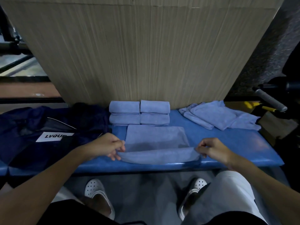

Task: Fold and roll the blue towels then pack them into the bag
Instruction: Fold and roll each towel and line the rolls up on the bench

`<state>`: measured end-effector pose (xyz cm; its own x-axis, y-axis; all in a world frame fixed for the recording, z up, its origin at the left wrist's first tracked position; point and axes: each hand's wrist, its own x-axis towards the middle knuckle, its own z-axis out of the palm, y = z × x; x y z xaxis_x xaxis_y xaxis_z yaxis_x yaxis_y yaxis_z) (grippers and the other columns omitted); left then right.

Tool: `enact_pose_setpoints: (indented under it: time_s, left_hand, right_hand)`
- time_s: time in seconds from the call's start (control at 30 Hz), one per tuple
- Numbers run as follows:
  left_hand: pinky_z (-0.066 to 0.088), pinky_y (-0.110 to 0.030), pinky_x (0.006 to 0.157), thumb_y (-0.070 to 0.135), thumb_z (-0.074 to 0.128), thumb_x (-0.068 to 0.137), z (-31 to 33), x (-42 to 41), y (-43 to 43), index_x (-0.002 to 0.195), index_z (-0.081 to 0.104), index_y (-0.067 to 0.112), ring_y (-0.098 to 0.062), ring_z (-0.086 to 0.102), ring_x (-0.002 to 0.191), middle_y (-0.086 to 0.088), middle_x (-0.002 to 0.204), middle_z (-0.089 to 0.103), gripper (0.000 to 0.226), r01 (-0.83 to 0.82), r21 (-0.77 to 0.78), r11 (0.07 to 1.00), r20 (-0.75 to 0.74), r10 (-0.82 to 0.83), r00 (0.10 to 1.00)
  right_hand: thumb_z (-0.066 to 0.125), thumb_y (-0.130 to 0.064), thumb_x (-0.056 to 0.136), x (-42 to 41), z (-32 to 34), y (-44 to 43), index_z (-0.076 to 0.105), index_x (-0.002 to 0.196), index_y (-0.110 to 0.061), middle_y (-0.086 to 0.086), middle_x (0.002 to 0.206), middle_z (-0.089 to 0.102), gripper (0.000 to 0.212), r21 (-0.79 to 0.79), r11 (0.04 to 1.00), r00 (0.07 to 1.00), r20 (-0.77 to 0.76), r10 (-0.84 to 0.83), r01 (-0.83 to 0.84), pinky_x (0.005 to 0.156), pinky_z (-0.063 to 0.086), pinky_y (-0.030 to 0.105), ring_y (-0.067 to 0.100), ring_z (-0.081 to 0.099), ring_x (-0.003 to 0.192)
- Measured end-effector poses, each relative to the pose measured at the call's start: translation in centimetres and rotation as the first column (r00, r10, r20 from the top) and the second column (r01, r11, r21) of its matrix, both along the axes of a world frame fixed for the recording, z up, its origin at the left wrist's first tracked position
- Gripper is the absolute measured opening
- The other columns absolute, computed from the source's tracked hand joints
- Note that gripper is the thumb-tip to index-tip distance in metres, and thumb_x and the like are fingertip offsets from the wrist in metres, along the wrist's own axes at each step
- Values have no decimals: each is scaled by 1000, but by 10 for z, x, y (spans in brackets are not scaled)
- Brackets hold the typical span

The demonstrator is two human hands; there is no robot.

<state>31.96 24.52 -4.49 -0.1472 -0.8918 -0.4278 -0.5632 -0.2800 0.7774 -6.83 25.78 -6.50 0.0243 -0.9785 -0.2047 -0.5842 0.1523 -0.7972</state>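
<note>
A folded blue towel (156,138) lies flat on the blue bench (227,143), its near edge lifted and curled over. My left hand (108,146) pinches the left end of that curled edge. My right hand (212,148) pinches the right end. Behind the towel, several rolled blue towels (139,112) sit stacked in two rows against the wall. A loose pile of unfolded blue towels (220,116) lies at the back right of the bench. The dark navy bag (45,132), with a white label, lies slumped at the left.
A beige panel wall (146,54) rises right behind the bench. A grey handle with yellow parts (269,103) sticks out at the right end. My feet in white shoes (95,190) stand on the floor below the bench's front edge.
</note>
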Motion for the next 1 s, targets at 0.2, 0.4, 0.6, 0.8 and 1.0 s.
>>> enact_pose_setpoints:
  time_s: [0.2, 0.4, 0.6, 0.8, 1.0]
  left_hand:
    - [42, -11, 51, 10, 58, 95, -19, -7, -18, 78, 72, 9, 5, 62, 62, 16, 61, 67, 22, 123, -163, 979, 169, -95, 981]
    - [50, -34, 93, 25, 60, 96, -67, -10, -31, 83, 71, 26, -3, 63, 89, 6, 92, 73, 17, 218, -246, 944, 222, -164, 961]
    - [49, -39, 92, 58, 46, 83, -73, -15, -39, 96, 71, 29, -9, 64, 94, 13, 97, 68, 40, 290, -304, 908, 410, -150, 900]
    - [51, -44, 83, 14, 67, 90, -85, -20, -76, 96, 67, 3, -29, 61, 89, -13, 97, 63, 13, -36, -519, 854, 245, 189, 951]
    - [45, -22, 65, 17, 67, 89, -102, -31, -95, 79, 58, 3, -21, 56, 71, -12, 80, 62, 19, -189, -549, 814, 153, 320, 935]
  right_hand:
    - [65, -4, 87, 1, -19, -13, 68, 74, 0, 15, 74, 65, 15, 22, 999, 998, -48, 45, -44, 69, 41, 25, 12, 53, 72]
    - [61, -3, 91, 16, -43, -28, 72, 92, -6, 7, 95, 71, 11, -10, 994, 989, -102, 110, -112, 80, 44, 8, 4, 62, 84]
    - [61, -8, 90, 23, -64, -44, 70, 83, -9, -4, 77, 62, 12, -115, 977, 941, -307, 140, -182, 69, 38, 20, 14, 56, 72]
    - [64, -15, 91, 29, -74, -87, 67, 98, -9, 8, 93, 67, 10, -246, 968, 971, -217, -96, 40, 82, 50, 35, 23, 62, 86]
    - [62, -28, 93, 32, -91, -118, 56, 124, -13, 6, 105, 67, 36, -201, 961, 957, -178, -228, 191, 91, 50, 48, 28, 62, 100]
